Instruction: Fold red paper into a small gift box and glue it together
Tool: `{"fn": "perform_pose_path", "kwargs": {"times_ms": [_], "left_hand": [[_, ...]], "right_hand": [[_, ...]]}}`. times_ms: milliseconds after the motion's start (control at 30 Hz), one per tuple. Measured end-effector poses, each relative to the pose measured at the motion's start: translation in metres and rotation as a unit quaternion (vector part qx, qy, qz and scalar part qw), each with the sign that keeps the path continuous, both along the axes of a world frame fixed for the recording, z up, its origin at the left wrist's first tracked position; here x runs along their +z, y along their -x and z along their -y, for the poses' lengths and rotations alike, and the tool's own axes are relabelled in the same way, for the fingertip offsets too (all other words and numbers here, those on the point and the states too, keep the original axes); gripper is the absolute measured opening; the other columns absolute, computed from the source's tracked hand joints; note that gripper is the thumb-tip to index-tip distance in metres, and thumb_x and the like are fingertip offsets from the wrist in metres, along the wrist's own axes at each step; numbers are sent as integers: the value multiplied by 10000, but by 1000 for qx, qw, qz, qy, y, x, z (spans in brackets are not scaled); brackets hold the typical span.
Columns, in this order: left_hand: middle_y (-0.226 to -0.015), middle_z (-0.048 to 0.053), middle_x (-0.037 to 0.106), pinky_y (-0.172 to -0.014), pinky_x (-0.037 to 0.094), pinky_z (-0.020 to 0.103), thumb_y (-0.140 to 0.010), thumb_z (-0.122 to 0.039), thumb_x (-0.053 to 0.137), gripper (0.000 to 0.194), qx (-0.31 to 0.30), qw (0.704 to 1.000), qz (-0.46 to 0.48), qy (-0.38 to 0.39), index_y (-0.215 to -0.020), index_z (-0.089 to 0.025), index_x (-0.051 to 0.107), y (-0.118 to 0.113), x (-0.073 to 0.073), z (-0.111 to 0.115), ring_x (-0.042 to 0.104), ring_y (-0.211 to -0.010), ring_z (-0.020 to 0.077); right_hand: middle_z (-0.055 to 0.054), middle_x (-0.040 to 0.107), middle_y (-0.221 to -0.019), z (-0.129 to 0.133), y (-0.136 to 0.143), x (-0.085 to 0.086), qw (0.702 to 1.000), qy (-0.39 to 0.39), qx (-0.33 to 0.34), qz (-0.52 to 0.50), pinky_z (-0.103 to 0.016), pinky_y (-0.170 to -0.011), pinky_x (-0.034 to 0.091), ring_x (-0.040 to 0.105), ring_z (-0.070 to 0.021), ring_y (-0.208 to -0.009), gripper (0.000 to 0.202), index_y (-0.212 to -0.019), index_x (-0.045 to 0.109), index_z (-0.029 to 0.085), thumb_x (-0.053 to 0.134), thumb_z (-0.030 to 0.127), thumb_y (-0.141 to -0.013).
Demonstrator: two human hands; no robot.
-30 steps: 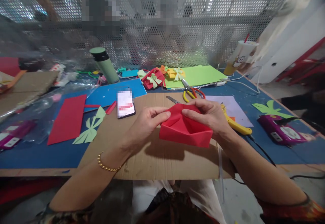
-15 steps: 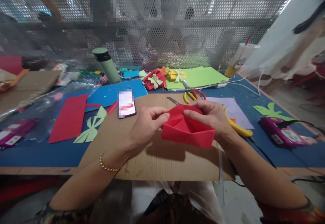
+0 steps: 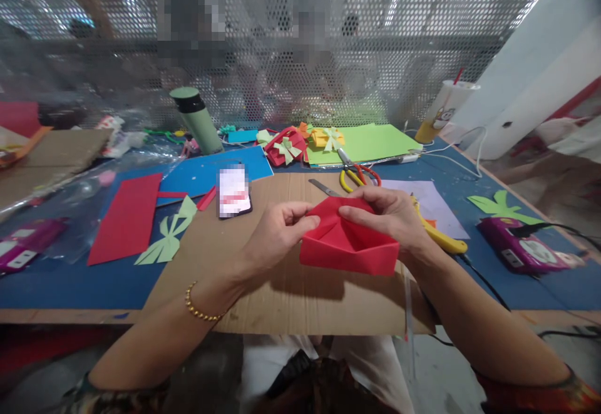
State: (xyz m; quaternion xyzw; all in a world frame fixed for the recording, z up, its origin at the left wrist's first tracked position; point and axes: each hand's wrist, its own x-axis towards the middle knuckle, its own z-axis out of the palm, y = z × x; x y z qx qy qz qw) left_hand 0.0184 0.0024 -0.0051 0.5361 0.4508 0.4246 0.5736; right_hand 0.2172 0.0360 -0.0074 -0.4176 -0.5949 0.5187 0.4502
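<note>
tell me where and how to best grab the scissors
The scissors are probably best taken by the red and yellow handles, coming from the near side: these lie toward the camera, spread apart, while the metal blades point away, toward the green paper. The right hand is nearer, but it holds the red paper.

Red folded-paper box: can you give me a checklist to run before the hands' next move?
1. Left hand grips the red folded-paper box: ok, by its left side.
2. Right hand grips it: ok, thumb inside.
3. Box held clear of the brown cardboard sheet: ok, it appears raised above its shadow.
4. Grey metal blade wholly in view: not ok, its right end appears hidden.
5. Yellow plastic tool with black cord switched off: cannot tell.
</note>
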Motion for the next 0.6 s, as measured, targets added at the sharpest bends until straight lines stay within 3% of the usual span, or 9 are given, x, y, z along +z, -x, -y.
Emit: {"fn": "perform_pose_path", "kwargs": {"times_ms": [233,433,600], "left_hand": [[-708,27,689,-561,371,226,-769,-380,784,232,-20,995,86,52,-791,-149,772,-5,-8,-1,527,-610,110],[-654,6,625,-545,351,225,-786,-432,760,299,-22,996,71,49,-676,-170,667,-3,-8,-1,504,-593,112],[-677,2,641,-540,339,218,-803,-401,746,258,-41,996,72,45,-702,-175,674,0,-6,0,506,-605,110]], "right_hand": [[-3,674,-642,-1,0,1,1000,6,-2,-5,-257,-500,503,581,-122,-556,414,-698,740,210,961,538,-576],[-13,695,-654,-1,-2,0,1000,-20,-6,20,-254,-487,497,590,-128,-556,427,-726,763,203,948,569,-606],[-8,693,-650,-1,-4,0,999,-28,2,24,-258,-492,505,599,-133,-564,408,-730,760,209,937,564,-633]]}}
